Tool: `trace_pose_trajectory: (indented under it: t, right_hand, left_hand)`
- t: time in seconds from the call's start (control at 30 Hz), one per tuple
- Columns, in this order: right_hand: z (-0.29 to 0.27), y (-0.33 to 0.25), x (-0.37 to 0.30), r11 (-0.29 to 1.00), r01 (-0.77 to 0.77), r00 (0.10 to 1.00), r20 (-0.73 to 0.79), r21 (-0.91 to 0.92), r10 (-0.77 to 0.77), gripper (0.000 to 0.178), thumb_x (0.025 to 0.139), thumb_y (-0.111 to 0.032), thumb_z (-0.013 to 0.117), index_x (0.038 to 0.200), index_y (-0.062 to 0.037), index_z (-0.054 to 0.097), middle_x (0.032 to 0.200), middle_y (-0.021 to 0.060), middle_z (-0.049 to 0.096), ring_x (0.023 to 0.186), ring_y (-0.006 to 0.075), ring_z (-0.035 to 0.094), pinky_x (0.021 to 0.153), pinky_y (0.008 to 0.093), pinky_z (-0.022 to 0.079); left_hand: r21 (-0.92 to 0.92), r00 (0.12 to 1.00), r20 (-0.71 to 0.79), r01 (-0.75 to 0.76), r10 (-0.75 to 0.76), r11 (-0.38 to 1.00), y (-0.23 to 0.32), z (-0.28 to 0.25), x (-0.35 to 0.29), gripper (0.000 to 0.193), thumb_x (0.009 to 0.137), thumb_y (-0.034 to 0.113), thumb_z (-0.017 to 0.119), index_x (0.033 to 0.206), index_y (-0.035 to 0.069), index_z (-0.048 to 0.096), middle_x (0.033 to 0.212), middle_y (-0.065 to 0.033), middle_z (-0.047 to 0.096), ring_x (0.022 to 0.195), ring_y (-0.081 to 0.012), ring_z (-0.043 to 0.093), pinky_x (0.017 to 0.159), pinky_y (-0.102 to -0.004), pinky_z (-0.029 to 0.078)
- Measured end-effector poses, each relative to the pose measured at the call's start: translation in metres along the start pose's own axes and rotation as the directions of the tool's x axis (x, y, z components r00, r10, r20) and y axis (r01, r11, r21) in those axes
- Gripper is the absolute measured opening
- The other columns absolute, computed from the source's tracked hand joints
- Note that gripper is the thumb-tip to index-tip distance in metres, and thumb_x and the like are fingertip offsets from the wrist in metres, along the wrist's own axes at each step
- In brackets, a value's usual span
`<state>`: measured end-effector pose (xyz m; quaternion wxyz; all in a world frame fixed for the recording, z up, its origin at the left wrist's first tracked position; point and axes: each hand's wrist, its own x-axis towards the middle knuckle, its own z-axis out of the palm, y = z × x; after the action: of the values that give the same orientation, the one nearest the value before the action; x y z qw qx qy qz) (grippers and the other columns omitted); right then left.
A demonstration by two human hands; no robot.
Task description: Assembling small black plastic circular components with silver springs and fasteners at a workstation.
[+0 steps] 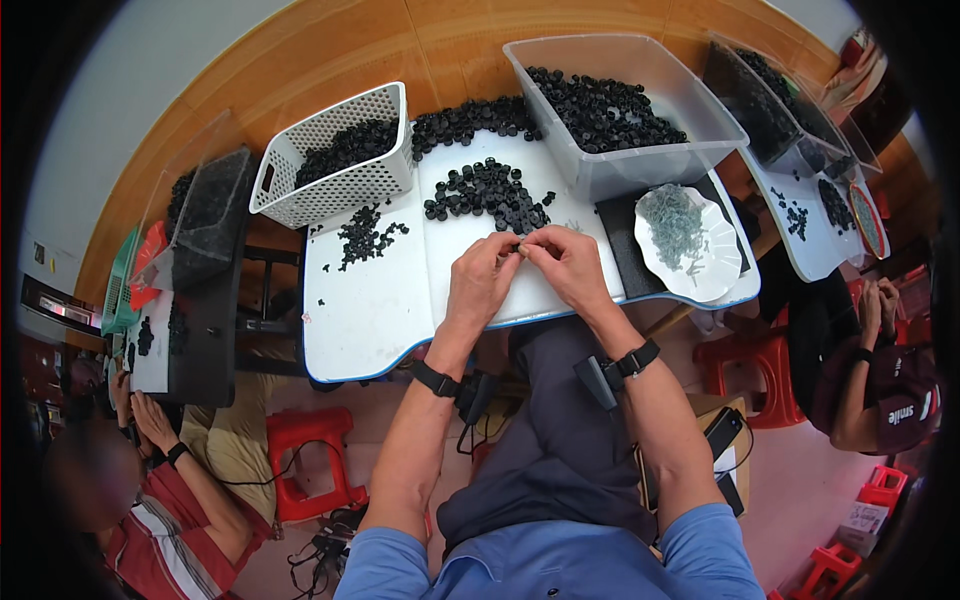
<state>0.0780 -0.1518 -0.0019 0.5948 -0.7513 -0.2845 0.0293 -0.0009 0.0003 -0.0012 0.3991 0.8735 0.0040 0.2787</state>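
Note:
Over the front of the white table (370, 330), my left hand (482, 280) and my right hand (570, 268) meet with thumbs and fingertips pinched together. Whatever sits between the fingertips is small and mostly hidden. Just beyond them lies a loose pile of round black caps (490, 195). To the left, smaller black parts (368, 238) are scattered on the table. On the right, a scalloped white dish (712, 275) holds a heap of thin grey-green translucent pieces (672, 225), resting partly on a black mat (618, 225).
A white perforated basket (285, 205) and a large clear bin (640, 172), both with black parts, stand along the back. More black caps (470, 122) lie between them. People work at tables on both sides. Red stools (305, 460) stand on the floor.

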Motion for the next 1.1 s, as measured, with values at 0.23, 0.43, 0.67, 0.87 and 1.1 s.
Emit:
trace_pose_trajectory:
  t: [0.23,0.43,0.67,0.87,1.1]
  right_hand:
    - [-0.006,0.003,0.0,0.957,-0.1,0.994,-0.006,0.271,0.106,0.013,0.095,-0.006,0.073,0.105,0.0009,0.077,0.089,0.0032,0.075,0.075,0.0064,0.065,0.064,0.0243,0.052]
    - [-0.005,0.001,0.004,0.888,-0.145,0.987,0.126,0.436,0.099,0.016,0.094,-0.004,0.073,0.108,0.0025,0.075,0.092,0.0053,0.075,0.078,0.0083,0.067,0.065,0.0237,0.054]
    - [-0.006,-0.003,0.003,0.918,-0.144,0.987,0.122,0.369,0.105,0.017,0.091,-0.003,0.073,0.107,0.0025,0.076,0.089,0.0038,0.075,0.076,0.0069,0.066,0.066,0.0231,0.053]
    - [-0.01,0.009,0.003,0.974,-0.112,0.991,-0.046,0.197,0.123,0.018,0.09,-0.003,0.071,0.107,-0.0004,0.078,0.084,0.0019,0.072,0.068,0.0054,0.06,0.063,0.0243,0.048]
    - [-0.005,-0.004,0.003,0.996,0.025,0.989,-0.149,0.081,-0.013,0.017,0.087,-0.002,0.07,0.102,-0.0009,0.078,0.088,0.0069,0.07,0.068,0.0103,0.061,0.064,0.0256,0.049]
  left_hand:
    - [-0.171,0.995,-0.052,0.071,-0.081,0.983,0.005,0.003,0.001,0.021,0.092,0.008,0.077,0.111,0.003,0.069,0.099,-0.0125,0.077,0.084,-0.0211,0.074,0.07,-0.0308,0.057]
    - [-0.06,0.993,-0.093,-0.081,0.075,0.995,0.002,-0.006,0.004,0.02,0.086,0.007,0.079,0.106,0.006,0.074,0.091,-0.0071,0.073,0.081,-0.0205,0.066,0.067,-0.0317,0.053]
    - [-0.064,0.997,-0.051,-0.064,0.061,0.996,0.0,-0.006,0.003,0.02,0.084,0.008,0.08,0.103,0.007,0.075,0.09,-0.0063,0.072,0.082,-0.0222,0.064,0.072,-0.0344,0.052]
    - [-0.199,0.976,-0.182,0.082,-0.119,0.976,-0.005,-0.008,0.01,0.037,0.089,-0.004,0.064,0.125,0.003,0.067,0.115,-0.0103,0.071,0.096,-0.0201,0.067,0.081,-0.0308,0.053]
    - [0.31,0.989,-0.139,-0.005,0.051,0.951,-0.075,-0.062,0.047,0.046,0.083,-0.015,0.049,0.124,-0.002,0.067,0.124,-0.0207,0.067,0.118,-0.0388,0.062,0.104,-0.0448,0.049]
